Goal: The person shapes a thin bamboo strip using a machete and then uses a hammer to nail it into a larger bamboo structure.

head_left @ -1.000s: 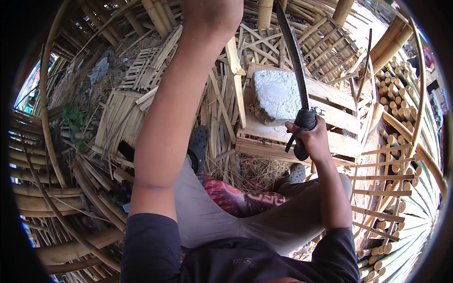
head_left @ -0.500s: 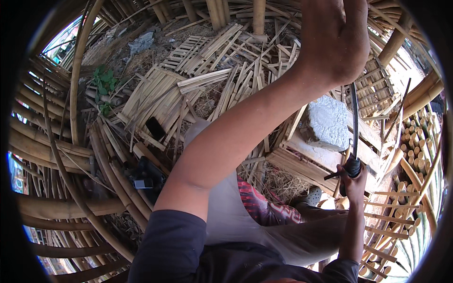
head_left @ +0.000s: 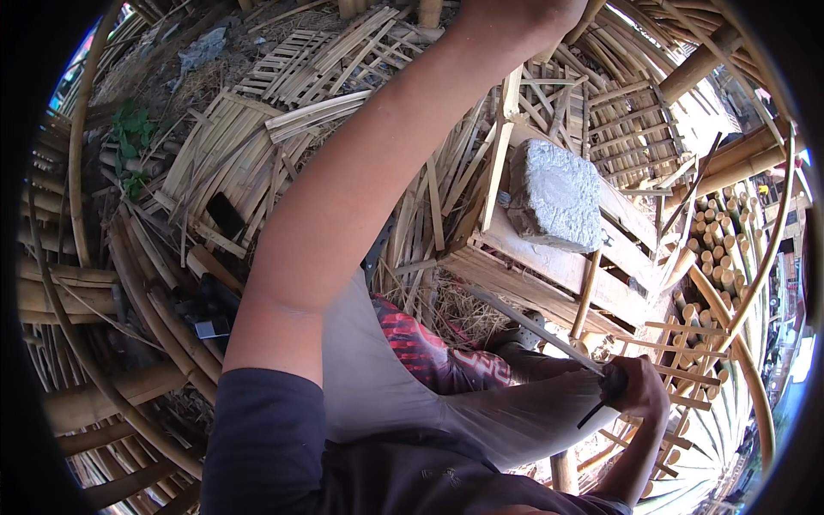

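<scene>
My right hand (head_left: 642, 388), low at the right beside my knee, is closed around the black handle of a machete (head_left: 549, 337). Its long narrow blade slants up and left, passing in front of the wooden crate (head_left: 549, 257). My left arm stretches far forward across the view, and my left hand (head_left: 536, 19) is cut off by the upper edge. A piece of bamboo (head_left: 585, 21) shows right beside that hand; its fingers are hidden, so whether it grips the bamboo cannot be told. A rough grey concrete block (head_left: 558, 193) rests on the crate.
Split bamboo slats (head_left: 219, 142) lie scattered on the ground at the left, with a black phone (head_left: 225, 215) on them. Cut bamboo poles (head_left: 717, 236) are stacked at the right. A slatted bamboo panel (head_left: 631, 129) lies beyond the block. Curved poles fence the left side.
My right hand has come down and swung the machete from upright beside the block to a low slant toward the left. The view has shifted; my left arm still reaches forward.
</scene>
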The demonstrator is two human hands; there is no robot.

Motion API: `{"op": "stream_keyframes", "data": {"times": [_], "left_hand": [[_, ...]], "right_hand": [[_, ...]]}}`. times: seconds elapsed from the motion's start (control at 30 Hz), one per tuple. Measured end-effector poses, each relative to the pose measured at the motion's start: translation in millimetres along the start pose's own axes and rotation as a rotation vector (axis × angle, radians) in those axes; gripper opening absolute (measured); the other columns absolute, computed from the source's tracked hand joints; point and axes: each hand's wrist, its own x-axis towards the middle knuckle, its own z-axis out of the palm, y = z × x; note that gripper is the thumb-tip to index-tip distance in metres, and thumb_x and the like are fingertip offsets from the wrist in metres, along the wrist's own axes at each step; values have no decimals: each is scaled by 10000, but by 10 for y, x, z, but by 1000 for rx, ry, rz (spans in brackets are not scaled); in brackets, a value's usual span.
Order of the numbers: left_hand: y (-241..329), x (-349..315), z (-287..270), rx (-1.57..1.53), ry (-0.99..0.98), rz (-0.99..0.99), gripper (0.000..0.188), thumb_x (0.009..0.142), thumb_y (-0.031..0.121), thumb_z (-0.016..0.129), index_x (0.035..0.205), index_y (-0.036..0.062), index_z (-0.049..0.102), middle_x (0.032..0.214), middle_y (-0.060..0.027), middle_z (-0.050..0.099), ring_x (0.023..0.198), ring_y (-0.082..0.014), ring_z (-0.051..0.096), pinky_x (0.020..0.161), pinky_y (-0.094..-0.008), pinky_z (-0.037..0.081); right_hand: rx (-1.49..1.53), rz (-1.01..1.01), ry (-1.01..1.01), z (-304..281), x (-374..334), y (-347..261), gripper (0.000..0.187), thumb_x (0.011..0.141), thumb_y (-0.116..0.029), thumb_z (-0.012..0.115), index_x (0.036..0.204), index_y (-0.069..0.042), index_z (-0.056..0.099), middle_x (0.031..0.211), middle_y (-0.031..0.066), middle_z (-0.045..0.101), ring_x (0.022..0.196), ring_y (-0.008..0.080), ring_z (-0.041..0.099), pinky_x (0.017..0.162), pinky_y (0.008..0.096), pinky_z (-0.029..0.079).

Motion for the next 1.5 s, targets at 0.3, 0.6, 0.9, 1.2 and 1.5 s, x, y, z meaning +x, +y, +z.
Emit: {"op": "stream_keyframes", "data": {"times": [0.3,0.6,0.9,1.2,1.5], "left_hand": [[221,-54,101,-29,-71,73,557,1102,461,232,648,152,325,570,18,297,516,-142,319,541,-369,324],[218,28,72,-215,-185,-65,499,1091,467,313,682,184,359,543,59,274,459,-72,263,439,-278,235],[366,76,47,-798,-486,-412,417,987,451,559,685,218,391,519,84,288,414,-55,205,383,-235,158],[217,108,214,-912,-680,-319,390,994,405,527,672,217,412,511,83,246,413,-65,207,375,-242,162],[231,63,278,-873,-709,-195,429,998,384,510,640,222,340,508,79,241,412,-74,200,369,-253,162]], "right_hand": [[-383,-54,-130,516,897,-484,356,693,-307,785,891,-19,716,815,220,715,803,383,716,752,464,579],[-281,-162,-149,1093,1391,-396,269,735,-285,729,833,-37,763,850,232,719,870,374,720,796,463,582],[-376,-220,-140,1272,1438,-294,217,674,-221,758,782,-33,760,806,211,723,814,362,731,770,445,595],[-349,-200,-105,1231,1372,-237,234,654,-212,784,798,-29,762,820,203,729,813,352,735,759,439,597],[-395,-163,-155,1281,1373,-236,235,662,-226,793,792,-32,766,830,207,731,822,348,738,767,433,598]]}}
